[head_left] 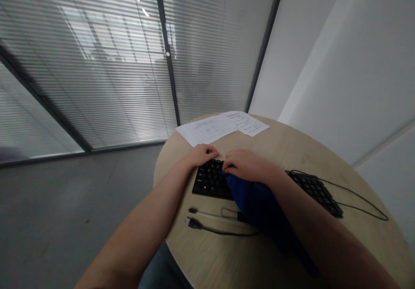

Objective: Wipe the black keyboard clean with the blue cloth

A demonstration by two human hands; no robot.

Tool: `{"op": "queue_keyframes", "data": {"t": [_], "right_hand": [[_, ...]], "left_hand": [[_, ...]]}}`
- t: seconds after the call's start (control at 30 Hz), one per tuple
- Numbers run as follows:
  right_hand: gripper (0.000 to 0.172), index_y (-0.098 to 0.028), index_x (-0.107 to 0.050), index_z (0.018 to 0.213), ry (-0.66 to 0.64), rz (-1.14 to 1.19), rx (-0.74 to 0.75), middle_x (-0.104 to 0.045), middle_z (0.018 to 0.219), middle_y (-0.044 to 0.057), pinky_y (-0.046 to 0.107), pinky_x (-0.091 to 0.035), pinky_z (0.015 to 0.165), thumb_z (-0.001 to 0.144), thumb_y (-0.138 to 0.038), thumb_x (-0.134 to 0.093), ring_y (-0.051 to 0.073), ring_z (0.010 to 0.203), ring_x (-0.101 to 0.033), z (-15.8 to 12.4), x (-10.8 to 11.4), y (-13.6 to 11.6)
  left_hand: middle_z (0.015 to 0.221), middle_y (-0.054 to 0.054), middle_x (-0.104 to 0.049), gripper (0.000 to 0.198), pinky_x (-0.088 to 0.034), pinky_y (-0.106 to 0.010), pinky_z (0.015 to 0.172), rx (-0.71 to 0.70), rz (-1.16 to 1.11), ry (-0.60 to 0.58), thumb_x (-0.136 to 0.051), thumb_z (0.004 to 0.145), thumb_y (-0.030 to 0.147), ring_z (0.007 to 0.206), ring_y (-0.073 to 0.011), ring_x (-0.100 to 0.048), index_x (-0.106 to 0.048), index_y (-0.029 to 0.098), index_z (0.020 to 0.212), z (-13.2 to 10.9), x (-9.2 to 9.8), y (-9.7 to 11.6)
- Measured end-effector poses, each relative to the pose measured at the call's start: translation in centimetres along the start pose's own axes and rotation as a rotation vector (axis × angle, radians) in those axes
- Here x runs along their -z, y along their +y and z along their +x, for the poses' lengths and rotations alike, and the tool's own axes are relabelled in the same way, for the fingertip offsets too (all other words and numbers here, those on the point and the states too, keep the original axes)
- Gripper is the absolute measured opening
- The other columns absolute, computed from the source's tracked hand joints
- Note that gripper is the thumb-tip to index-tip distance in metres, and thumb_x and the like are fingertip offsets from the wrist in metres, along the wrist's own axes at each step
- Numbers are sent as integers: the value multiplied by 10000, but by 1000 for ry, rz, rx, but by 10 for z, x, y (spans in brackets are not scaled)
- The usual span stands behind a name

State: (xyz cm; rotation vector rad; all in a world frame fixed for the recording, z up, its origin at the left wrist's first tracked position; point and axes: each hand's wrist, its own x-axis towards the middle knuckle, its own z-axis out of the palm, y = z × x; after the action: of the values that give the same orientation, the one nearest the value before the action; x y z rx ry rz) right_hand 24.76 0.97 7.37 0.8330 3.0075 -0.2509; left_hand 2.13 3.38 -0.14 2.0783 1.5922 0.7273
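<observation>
A black keyboard (210,181) lies on the round wooden table. At its far left edge is my left hand (203,154), fingers curled and closed on the rim. Over the keys, my right hand (241,164) is closed on a dark blue cloth (249,198), pinching a corner of it near the fingertips. The cloth hangs toward me and hides the right part of the keyboard. Nearer to me lie a thin light stick with a dark tip (207,214) and a black USB cable (210,229), both running under the cloth.
Printed paper sheets (214,127) lie at the table's far side. To the right, partly behind my right forearm, is a second black keyboard or keypad (319,191) with a looped cable (363,199). Glass panels with blinds (129,72) and a white wall (350,64) stand beyond the table.
</observation>
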Motion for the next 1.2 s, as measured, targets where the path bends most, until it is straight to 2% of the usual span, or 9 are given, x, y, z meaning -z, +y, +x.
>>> {"op": "queue_keyframes", "data": {"t": [0.17, 0.33, 0.6, 0.7, 0.8, 0.9, 1.0, 1.1, 1.2], "right_hand": [[248, -211, -785, 1022, -69, 15, 41, -704, 1065, 40, 238, -433, 918, 916, -208, -561, 146, 992, -620, 7, -15, -4], [246, -235, -783, 1040, -149, 26, 46, -711, 1068, 22, 233, -446, 935, 903, -219, -580, 144, 999, -629, 8, -16, -4], [264, -210, -783, 1012, -120, -22, 7, -705, 1052, 45, 245, -449, 916, 908, -204, -541, 150, 986, -624, 8, -12, -10], [255, -213, -790, 994, -118, 18, -13, -712, 1015, 36, 230, -451, 873, 874, -184, -567, 136, 930, -623, -6, 4, 1], [221, -203, -797, 950, -103, 145, -39, -713, 945, 33, 203, -459, 799, 840, -188, -606, 113, 839, -620, -38, 33, 17], [200, -219, -794, 907, -197, 389, 40, -700, 888, 35, 180, -484, 753, 887, -349, -643, 98, 798, -630, -79, 68, 26], [333, -221, -797, 849, -282, 552, 145, -664, 798, 65, 153, -484, 723, 903, -518, -657, 66, 742, -614, -115, 96, 29], [608, -228, -774, 674, -382, 644, 245, -613, 691, 72, 130, -451, 687, 848, -774, -570, 24, 679, -586, -137, 111, 34], [657, -219, -773, 690, -339, 631, 258, -620, 715, 60, 130, -441, 684, 867, -796, -512, 12, 689, -588, -139, 112, 35]], "left_hand": [[659, 2, -622, 356, -361, -286, 637, -6, 2, -9, -575, 853, 492, 663, -163, -541, -693, 182, 725, 1, 1, 0], [670, 0, -639, 365, -366, -285, 644, -6, 11, -10, -578, 855, 510, 669, -166, -549, -701, 187, 738, 1, 2, -1], [656, 8, -619, 361, -370, -283, 644, -22, -6, -6, -580, 849, 506, 668, -163, -545, -684, 190, 709, 1, 1, -1], [665, 4, -627, 355, -379, -288, 656, -15, -3, -7, -581, 856, 499, 680, -169, -554, -692, 190, 720, 0, 2, 1], [683, -5, -645, 348, -383, -295, 662, -5, 4, -7, -585, 863, 489, 680, -170, -561, -707, 188, 738, 0, 2, 1], [691, -11, -655, 335, -378, -295, 655, -9, 3, -15, -588, 867, 472, 670, -165, -558, -713, 185, 747, 1, 1, 1], [688, -12, -655, 331, -375, -294, 651, -17, -5, -17, -588, 867, 465, 666, -164, -560, -713, 183, 746, 1, 0, 0], [701, -21, -664, 334, -384, -297, 661, -10, -9, -13, -588, 864, 468, 678, -173, -570, -723, 179, 764, 2, -1, -1], [734, -31, -687, 339, -391, -296, 675, -10, -7, -6, -586, 865, 474, 708, -182, -590, -739, 180, 796, 2, -1, -1]]}}
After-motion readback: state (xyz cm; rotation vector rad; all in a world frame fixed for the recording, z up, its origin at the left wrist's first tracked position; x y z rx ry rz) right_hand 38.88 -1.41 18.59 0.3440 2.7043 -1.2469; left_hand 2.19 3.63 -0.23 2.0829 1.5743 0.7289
